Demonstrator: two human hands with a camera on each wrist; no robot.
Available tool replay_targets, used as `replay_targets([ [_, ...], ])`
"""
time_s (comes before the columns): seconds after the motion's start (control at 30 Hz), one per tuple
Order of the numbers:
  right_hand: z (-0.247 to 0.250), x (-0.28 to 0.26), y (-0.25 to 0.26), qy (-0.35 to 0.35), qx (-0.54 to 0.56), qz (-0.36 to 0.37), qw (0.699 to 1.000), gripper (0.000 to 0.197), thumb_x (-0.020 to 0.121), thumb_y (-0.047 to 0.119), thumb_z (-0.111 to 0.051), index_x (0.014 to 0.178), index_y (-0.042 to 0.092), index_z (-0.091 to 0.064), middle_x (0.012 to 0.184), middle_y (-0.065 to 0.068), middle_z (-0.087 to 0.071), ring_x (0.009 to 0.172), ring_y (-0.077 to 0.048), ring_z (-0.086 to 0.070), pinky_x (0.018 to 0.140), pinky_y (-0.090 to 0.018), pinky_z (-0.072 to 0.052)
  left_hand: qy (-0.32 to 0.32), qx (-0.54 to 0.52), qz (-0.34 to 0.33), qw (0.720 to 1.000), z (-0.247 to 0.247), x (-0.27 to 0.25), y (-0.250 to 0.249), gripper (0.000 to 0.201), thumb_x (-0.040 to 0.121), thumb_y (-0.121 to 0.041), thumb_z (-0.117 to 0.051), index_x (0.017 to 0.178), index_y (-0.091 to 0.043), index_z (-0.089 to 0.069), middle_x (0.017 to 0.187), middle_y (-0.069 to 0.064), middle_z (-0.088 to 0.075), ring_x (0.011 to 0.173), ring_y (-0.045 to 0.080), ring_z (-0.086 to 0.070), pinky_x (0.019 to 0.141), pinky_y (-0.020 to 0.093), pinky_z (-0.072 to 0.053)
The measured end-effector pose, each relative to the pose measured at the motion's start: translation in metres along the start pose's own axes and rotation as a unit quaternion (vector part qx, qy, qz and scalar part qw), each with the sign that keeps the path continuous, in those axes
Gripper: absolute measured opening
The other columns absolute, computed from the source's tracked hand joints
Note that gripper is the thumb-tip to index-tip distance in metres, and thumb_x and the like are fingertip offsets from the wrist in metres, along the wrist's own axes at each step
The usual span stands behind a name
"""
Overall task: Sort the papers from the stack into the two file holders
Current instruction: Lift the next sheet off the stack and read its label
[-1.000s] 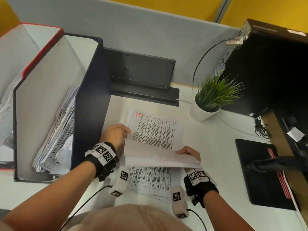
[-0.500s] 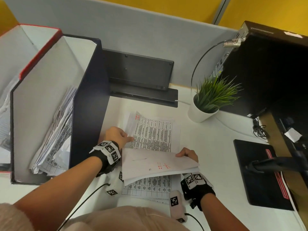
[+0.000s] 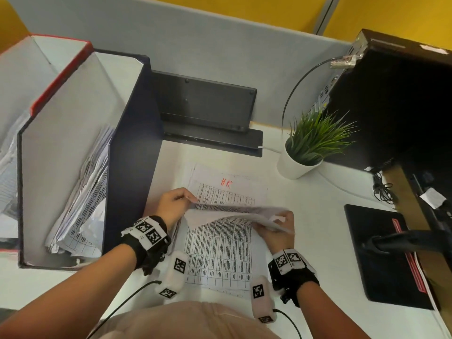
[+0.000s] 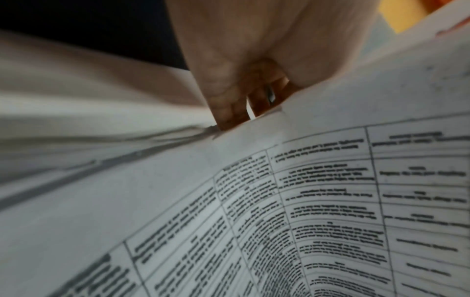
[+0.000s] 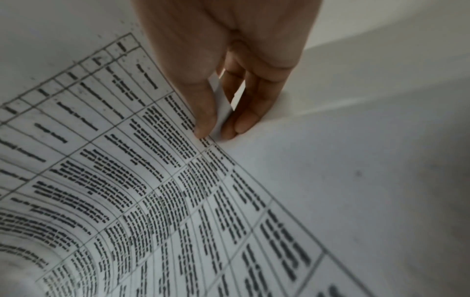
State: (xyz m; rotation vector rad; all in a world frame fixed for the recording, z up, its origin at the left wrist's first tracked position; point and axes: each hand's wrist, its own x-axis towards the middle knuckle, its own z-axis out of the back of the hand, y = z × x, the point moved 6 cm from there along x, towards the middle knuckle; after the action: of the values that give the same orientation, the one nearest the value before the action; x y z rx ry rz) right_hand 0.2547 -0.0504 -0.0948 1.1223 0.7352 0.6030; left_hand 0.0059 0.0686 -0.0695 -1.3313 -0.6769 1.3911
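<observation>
A white desk (image 3: 330, 241) carries everything. At its left edge stand two file holders side by side: a dark blue file holder (image 3: 132, 167), with a sheaf of printed sheets leaning inside it, and beyond it, at the far left corner, a red-edged file holder (image 3: 61, 77), also with papers in it. One black computer case (image 3: 403, 106) stands at the right back corner, and one black stand (image 3: 208, 113) sits against the back edge beside the blue holder. One black mat (image 3: 381, 253) lies at the right edge. One potted plant (image 3: 308, 152) in a white pot stands between the stand and the computer case.

The stack of papers (image 3: 220, 255) lies flat near the front edge, just right of the blue holder; its exposed sheet is a printed table with "HR" written in red at the far end. One sheet (image 3: 234, 214) is lifted off the stack, bowed between two hands. The left hand (image 3: 173, 206) pinches the sheet's left edge with curled fingers (image 4: 231, 112). The right hand (image 3: 278, 231) pinches its right edge, thumb on one face and fingers (image 5: 244, 120) on the other.
</observation>
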Motion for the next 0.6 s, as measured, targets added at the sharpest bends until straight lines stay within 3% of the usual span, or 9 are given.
replay_targets([
  [0.1, -0.002, 0.005, 0.004, 0.042, 0.028, 0.001, 0.999, 0.054, 0.066, -0.01, -0.076, 0.109, 0.01, -0.051, 0.078, -0.013, -0.063, 0.068, -0.018, -0.058, 0.068, -0.022, -0.05, 0.033, -0.051, 0.025, 0.998, -0.002, -0.004, -0.003, 0.038, 0.08, 0.019, -0.036, 0.057, -0.005, -0.055, 0.077, 0.013, -0.061, 0.078, 0.022, -0.056, 0.075, 0.028, -0.047],
  [0.2, -0.005, 0.006, 0.002, 0.06, -0.053, 0.003, 0.997, 0.019, 0.072, -0.002, -0.075, 0.075, 0.012, -0.062, 0.071, -0.003, -0.062, 0.063, -0.01, -0.057, 0.06, -0.011, -0.045, 0.057, -0.064, 0.038, 0.996, -0.004, -0.005, -0.006, 0.036, 0.078, 0.017, -0.034, 0.056, -0.003, -0.054, 0.075, 0.017, -0.062, 0.075, 0.026, -0.055, 0.068, 0.026, -0.045],
  [0.3, -0.003, 0.007, -0.01, 0.045, 0.027, -0.046, 0.998, 0.032, 0.075, -0.015, -0.06, 0.053, 0.008, -0.055, 0.056, -0.001, -0.056, 0.052, -0.01, -0.053, 0.049, -0.008, -0.044, 0.029, -0.044, 0.06, 0.997, 0.001, 0.001, -0.006, 0.024, 0.08, 0.004, -0.04, 0.073, 0.003, -0.063, 0.094, 0.021, -0.064, 0.086, 0.026, -0.052, 0.066, 0.025, -0.04],
  [0.37, -0.001, 0.008, -0.024, 0.032, 0.174, -0.154, 0.972, 0.039, 0.068, -0.018, -0.053, 0.04, 0.009, -0.05, 0.046, -0.003, -0.051, 0.044, -0.017, -0.05, 0.043, -0.015, -0.045, 0.0, -0.055, 0.098, 0.994, 0.005, 0.008, -0.001, 0.026, 0.086, -0.008, -0.04, 0.087, -0.001, -0.065, 0.089, 0.009, -0.061, 0.076, 0.02, -0.049, 0.061, 0.024, -0.037],
  [0.4, -0.003, 0.006, -0.029, 0.035, 0.223, -0.205, 0.952, 0.04, 0.064, -0.017, -0.052, 0.035, 0.01, -0.049, 0.042, -0.003, -0.049, 0.039, -0.017, -0.049, 0.041, -0.017, -0.044, -0.015, -0.058, 0.119, 0.991, 0.007, 0.012, 0.002, 0.024, 0.089, -0.013, -0.042, 0.084, -0.005, -0.064, 0.082, 0.006, -0.057, 0.069, 0.018, -0.047, 0.059, 0.025, -0.037],
  [0.43, -0.004, 0.005, -0.031, 0.039, 0.245, -0.231, 0.941, 0.042, 0.063, -0.016, -0.051, 0.031, 0.011, -0.048, 0.039, -0.003, -0.048, 0.035, -0.016, -0.048, 0.039, -0.017, -0.043, -0.025, -0.043, 0.137, 0.989, 0.009, 0.016, 0.005, 0.02, 0.09, -0.017, -0.046, 0.078, -0.008, -0.061, 0.078, 0.005, -0.055, 0.065, 0.019, -0.047, 0.059, 0.028, -0.04],
  [0.5, -0.005, 0.006, -0.031, 0.031, 0.254, -0.231, 0.939, 0.046, 0.064, -0.017, -0.049, 0.028, 0.012, -0.046, 0.035, -0.001, -0.046, 0.031, -0.014, -0.046, 0.037, -0.015, -0.04, -0.017, 0.091, 0.139, 0.986, 0.013, 0.023, 0.012, 0.016, 0.088, -0.02, -0.055, 0.077, -0.01, -0.061, 0.082, 0.01, -0.062, 0.076, 0.026, -0.058, 0.075, 0.033, -0.048],
  [0.53, -0.005, 0.005, -0.03, 0.026, 0.26, -0.228, 0.938, 0.047, 0.064, -0.018, -0.049, 0.028, 0.012, -0.045, 0.035, -0.001, -0.045, 0.03, -0.014, -0.045, 0.036, -0.015, -0.039, -0.005, 0.151, 0.137, 0.979, 0.013, 0.023, 0.015, 0.013, 0.087, -0.021, -0.059, 0.085, -0.009, -0.065, 0.089, 0.011, -0.065, 0.087, 0.028, -0.061, 0.082, 0.033, -0.048],
  [0.6, -0.006, 0.003, -0.03, 0.017, 0.267, -0.222, 0.938, 0.046, 0.062, -0.018, -0.049, 0.029, 0.013, -0.044, 0.035, 0.001, -0.042, 0.03, -0.013, -0.044, 0.035, -0.016, -0.039, 0.003, 0.209, 0.136, 0.968, 0.012, 0.022, 0.02, 0.022, 0.082, -0.025, -0.068, 0.099, -0.009, -0.066, 0.094, 0.005, -0.064, 0.093, 0.023, -0.06, 0.08, 0.027, -0.047],
])
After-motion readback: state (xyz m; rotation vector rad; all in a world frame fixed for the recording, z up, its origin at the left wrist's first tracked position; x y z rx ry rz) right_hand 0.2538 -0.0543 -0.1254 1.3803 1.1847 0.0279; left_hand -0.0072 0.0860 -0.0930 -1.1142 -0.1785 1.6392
